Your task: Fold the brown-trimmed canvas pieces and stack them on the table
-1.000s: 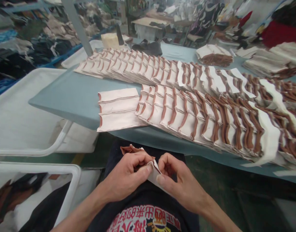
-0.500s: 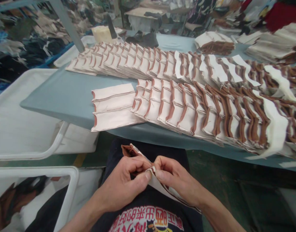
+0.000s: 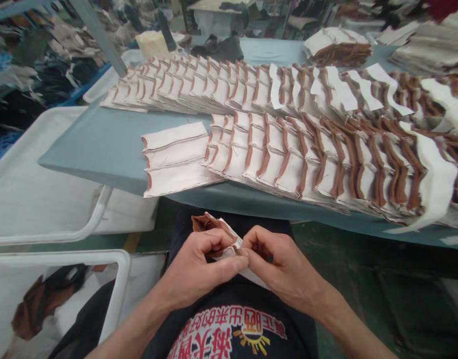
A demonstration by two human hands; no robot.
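Observation:
Over my lap I hold a sewn fabric piece [image 3: 229, 227], pale cream on one side and reddish brown on the other. My left hand [image 3: 210, 257] pinches it near its middle, thumb on top and fingers curled beneath. Close beside it, my right hand [image 3: 272, 259] pinches the same piece, the fingertips of both hands nearly touching. One brown end sticks up beyond my left fingers. The lower part hangs toward my shirt, partly hidden by my right hand.
A blue-grey table [image 3: 72, 144] ahead bears two long rows of overlapping cream-and-brown pieces [image 3: 259, 154]. One piece [image 3: 176, 157] lies at the near row's left end. White strips [image 3: 434, 169] lie across the rows. White bins [image 3: 38, 124] stand left, one holding fabric scraps [image 3: 38, 304].
My hands have shifted slightly right with the fabric piece, still pinching it. Its lower part, earlier stretched out under my right hand, now shows less. The view has tilted down a little.

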